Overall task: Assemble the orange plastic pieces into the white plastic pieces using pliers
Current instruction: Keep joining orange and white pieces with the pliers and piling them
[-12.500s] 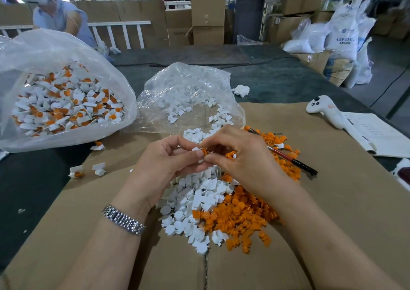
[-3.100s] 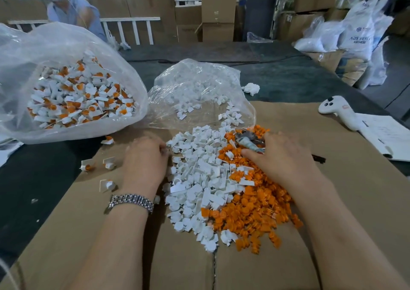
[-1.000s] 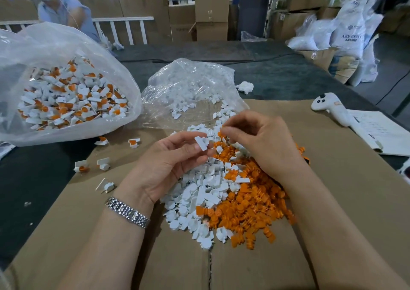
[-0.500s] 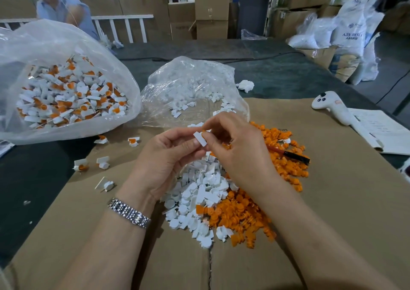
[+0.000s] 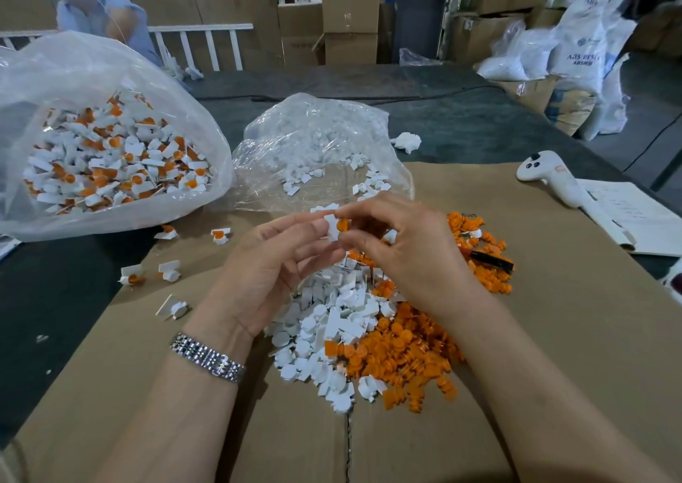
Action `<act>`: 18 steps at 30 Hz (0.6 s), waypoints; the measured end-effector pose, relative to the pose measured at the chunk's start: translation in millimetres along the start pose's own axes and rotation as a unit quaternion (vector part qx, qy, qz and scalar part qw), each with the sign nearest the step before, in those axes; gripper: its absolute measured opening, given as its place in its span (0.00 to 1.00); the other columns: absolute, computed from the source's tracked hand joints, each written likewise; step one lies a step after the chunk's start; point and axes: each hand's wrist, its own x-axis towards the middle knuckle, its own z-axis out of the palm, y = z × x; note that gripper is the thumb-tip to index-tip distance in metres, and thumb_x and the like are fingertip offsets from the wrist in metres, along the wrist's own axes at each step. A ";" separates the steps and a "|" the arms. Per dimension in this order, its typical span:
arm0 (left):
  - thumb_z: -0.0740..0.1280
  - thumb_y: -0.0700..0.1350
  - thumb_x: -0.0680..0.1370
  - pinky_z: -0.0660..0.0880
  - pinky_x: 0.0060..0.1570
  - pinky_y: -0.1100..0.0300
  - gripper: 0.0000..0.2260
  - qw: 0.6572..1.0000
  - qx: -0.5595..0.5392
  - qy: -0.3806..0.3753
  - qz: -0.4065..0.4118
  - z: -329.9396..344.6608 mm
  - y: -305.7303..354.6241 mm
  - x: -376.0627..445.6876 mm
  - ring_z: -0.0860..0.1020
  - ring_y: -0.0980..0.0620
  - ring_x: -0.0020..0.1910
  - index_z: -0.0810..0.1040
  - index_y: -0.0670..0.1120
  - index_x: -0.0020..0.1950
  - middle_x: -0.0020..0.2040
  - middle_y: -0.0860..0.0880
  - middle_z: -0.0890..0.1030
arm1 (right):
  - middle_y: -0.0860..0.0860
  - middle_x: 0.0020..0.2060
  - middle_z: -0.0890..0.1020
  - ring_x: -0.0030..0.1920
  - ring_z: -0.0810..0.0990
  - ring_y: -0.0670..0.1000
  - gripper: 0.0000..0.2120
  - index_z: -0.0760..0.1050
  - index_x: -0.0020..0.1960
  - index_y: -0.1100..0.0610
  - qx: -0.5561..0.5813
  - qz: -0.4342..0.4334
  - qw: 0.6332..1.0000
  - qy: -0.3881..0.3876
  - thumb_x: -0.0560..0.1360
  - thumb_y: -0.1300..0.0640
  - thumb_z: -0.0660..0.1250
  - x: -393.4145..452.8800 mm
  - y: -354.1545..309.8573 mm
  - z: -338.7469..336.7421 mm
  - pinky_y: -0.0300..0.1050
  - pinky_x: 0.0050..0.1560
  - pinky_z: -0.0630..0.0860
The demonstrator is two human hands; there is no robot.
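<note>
The left hand pinched one white piece between thumb and fingers, up above the pile. The right hand pinched an orange piece and held it right against the white one. This looked like the fitting step: the orange piece was going into the white piece, by hand. Next it would likely need a firm squeeze, so the pliers (lying among the orange pieces, partly hidden by the right hand) would have to be picked up. The white pieces lay heaped on the cardboard on the counter. The bag of finished pieces sat far left, near the counter's edge. There was open cardboard to the right and in front.
</note>
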 end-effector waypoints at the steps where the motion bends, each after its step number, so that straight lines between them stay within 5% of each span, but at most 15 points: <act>1: 0.74 0.38 0.72 0.83 0.45 0.59 0.11 1.000 0.009 0.008 -0.001 0.8 -0.3 0.5 0.87 0.43 0.49 0.87 0.37 0.53 0.52 0.33 0.85 | 0.45 0.45 0.81 0.45 0.80 0.43 0.11 0.83 0.58 0.56 -0.012 -0.010 1.000 0.001 0.75 0.59 0.74 -0.3 -0.7 0.7 0.40 0.52 0.78; 12: 0.79 0.39 0.63 0.83 0.45 0.60 0.12 0.998 0.045 0.040 0.033 1.8 -3.6 4.3 0.87 0.41 0.45 0.85 0.38 0.44 0.45 0.37 0.86 | 0.49 0.49 0.83 0.48 0.80 0.45 0.12 0.83 0.59 0.57 -0.055 -0.015 0.998 -0.009 0.76 0.59 0.73 0.1 -2.8 4.5 0.42 0.53 0.77; 18: 0.78 0.37 0.63 0.82 0.40 0.62 0.05 0.998 0.026 0.064 0.007 2.8 -2.3 4.4 0.87 0.44 0.41 0.86 0.43 0.36 0.42 0.40 0.86 | 0.44 0.47 0.82 0.45 0.80 0.41 0.15 0.80 0.62 0.51 -0.055 0.053 0.997 -0.029 0.76 0.52 0.73 2.6 2.5 -5.1 0.34 0.48 0.77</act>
